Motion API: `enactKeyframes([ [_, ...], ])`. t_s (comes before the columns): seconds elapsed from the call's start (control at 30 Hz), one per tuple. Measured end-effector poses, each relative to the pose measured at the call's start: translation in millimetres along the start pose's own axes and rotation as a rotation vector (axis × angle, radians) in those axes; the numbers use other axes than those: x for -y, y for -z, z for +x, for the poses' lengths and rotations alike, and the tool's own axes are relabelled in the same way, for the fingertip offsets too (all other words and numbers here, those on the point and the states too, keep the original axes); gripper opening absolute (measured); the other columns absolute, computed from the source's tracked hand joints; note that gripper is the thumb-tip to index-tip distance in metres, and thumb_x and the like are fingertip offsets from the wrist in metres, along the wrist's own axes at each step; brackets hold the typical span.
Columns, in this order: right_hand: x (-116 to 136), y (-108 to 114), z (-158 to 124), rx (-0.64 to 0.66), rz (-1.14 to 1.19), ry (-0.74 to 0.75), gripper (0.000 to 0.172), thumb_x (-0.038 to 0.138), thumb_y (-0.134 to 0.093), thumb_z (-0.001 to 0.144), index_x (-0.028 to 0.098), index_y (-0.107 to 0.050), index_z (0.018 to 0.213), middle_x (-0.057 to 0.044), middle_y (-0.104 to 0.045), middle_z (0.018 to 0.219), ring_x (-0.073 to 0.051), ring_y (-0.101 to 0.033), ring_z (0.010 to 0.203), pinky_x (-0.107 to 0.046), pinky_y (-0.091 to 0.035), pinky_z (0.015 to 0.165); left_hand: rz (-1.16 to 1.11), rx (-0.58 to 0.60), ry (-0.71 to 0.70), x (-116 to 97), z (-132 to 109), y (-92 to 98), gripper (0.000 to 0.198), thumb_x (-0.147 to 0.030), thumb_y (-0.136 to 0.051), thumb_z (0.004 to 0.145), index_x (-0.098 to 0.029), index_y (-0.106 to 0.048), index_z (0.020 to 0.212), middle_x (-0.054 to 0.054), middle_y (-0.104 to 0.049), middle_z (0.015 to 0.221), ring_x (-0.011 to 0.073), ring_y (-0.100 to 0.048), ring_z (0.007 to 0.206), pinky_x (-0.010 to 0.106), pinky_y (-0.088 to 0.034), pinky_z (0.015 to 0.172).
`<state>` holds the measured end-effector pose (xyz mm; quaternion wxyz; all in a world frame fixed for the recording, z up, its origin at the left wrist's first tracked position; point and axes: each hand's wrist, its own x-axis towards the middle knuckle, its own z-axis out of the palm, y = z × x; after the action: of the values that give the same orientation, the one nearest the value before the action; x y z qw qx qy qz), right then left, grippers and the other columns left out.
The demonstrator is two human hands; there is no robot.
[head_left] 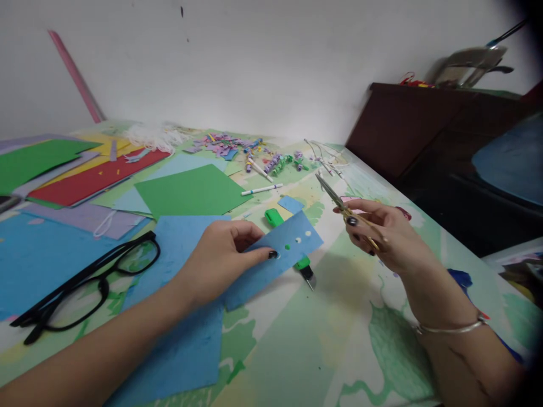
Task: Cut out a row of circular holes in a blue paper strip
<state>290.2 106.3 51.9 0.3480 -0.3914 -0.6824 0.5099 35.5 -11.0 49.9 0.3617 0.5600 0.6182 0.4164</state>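
Between its thumb and fingers, my left hand (231,254) pinches a strip of blue paper (258,281) with a row of several small holes. Under the strip lies a green utility knife (274,217), partly covered, its dark tip showing below the strip's lower edge. My right hand (382,232), to the right of the strip and apart from it, holds gold scissors (335,196). Their blades point up and to the left and look nearly closed. A small blue paper piece (291,203) rests just beyond the strip.
Black glasses (102,282) lie at the left over blue sheets (178,350). Behind are green card (195,191), red card (97,178), white string (153,135), purple paper scraps (220,144), rolled paper beads (282,164) and white sticks (262,189). A dark cabinet (424,124) stands at the right.
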Motion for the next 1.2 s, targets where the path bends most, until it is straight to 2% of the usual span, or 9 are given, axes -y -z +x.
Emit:
enactKeyframes([
  [0.1,6.2,-4.1,-9.9,0.264,0.199,0.016,0.053,0.052,-0.081,0.062,0.018,-0.066,0.099,0.006,-0.046,0.052,-0.005,-0.032,0.039,-0.019,-0.022,0.035,0.180,-0.042,-0.137,-1.6,-0.5,2.8,0.006,-0.026,-0.071,0.072,-0.021,-0.073,0.068,-0.001,-0.070,0.066,0.0145,-0.059,0.062,0.023,-0.042,0.060],
  [0.23,4.1,-15.5,-14.5,0.638,0.179,-0.168,0.058,0.061,-0.081,0.056,0.016,-0.068,0.090,0.006,-0.046,0.050,-0.004,-0.031,0.040,-0.018,-0.023,0.035,0.196,-0.042,-0.158,-0.9,1.0,6.2,0.010,-0.026,-0.066,0.075,-0.022,-0.075,0.074,-0.001,-0.072,0.069,0.0160,-0.061,0.064,0.024,-0.042,0.061],
  [0.33,-3.3,-26.1,-12.0,0.754,0.196,-0.274,0.053,0.057,-0.081,0.058,0.013,-0.069,0.083,0.007,-0.044,0.051,-0.003,-0.029,0.038,-0.016,-0.021,0.032,0.197,-0.094,-0.197,1.8,2.3,8.5,0.013,-0.026,-0.064,0.076,-0.022,-0.076,0.077,0.000,-0.073,0.070,0.0166,-0.062,0.063,0.024,-0.042,0.058],
  [0.43,-7.1,-31.0,-10.1,0.757,0.189,-0.295,0.043,0.053,-0.077,0.066,0.012,-0.069,0.078,0.009,-0.040,0.047,-0.001,-0.024,0.034,-0.016,-0.019,0.029,0.221,-0.182,-0.250,3.6,2.0,9.2,0.013,-0.027,-0.064,0.076,-0.022,-0.077,0.079,0.001,-0.075,0.075,0.0176,-0.064,0.065,0.023,-0.042,0.055],
  [0.53,-4.5,-30.2,-10.4,0.726,0.107,-0.326,0.041,0.050,-0.078,0.066,0.012,-0.070,0.076,0.009,-0.038,0.043,-0.001,-0.026,0.031,-0.015,-0.018,0.028,0.258,-0.221,-0.285,3.5,0.0,8.3,0.015,-0.028,-0.065,0.077,-0.023,-0.077,0.083,0.001,-0.077,0.080,0.0182,-0.067,0.070,0.022,-0.042,0.054],
  [0.77,5.3,-33.1,-12.3,0.668,0.025,-0.368,0.035,0.042,-0.079,0.063,0.010,-0.073,0.075,0.008,-0.041,0.040,-0.001,-0.028,0.031,-0.014,-0.018,0.028,0.290,-0.212,-0.371,1.8,-4.6,7.1,0.014,-0.026,-0.064,0.080,-0.023,-0.078,0.083,0.001,-0.077,0.079,0.0172,-0.068,0.069,0.021,-0.045,0.056],
  [0.93,3.7,-32.8,-12.3,0.658,0.007,-0.369,0.028,0.038,-0.077,0.066,0.011,-0.073,0.074,0.009,-0.039,0.040,-0.001,-0.026,0.030,-0.013,-0.018,0.028,0.283,-0.185,-0.378,1.6,-5.3,7.7,0.014,-0.024,-0.064,0.080,-0.021,-0.077,0.084,0.001,-0.076,0.077,0.0159,-0.068,0.067,0.020,-0.045,0.057],
  [1.2,0.4,-33.8,-8.7,0.657,0.012,-0.457,0.032,0.034,-0.080,0.058,0.007,-0.073,0.075,0.007,-0.045,0.040,-0.001,-0.030,0.028,-0.013,-0.019,0.026,0.352,-0.138,-0.436,1.6,-3.6,10.5,0.017,-0.018,-0.059,0.081,-0.020,-0.076,0.084,-0.002,-0.076,0.077,0.0117,-0.067,0.067,0.017,-0.045,0.055],
])
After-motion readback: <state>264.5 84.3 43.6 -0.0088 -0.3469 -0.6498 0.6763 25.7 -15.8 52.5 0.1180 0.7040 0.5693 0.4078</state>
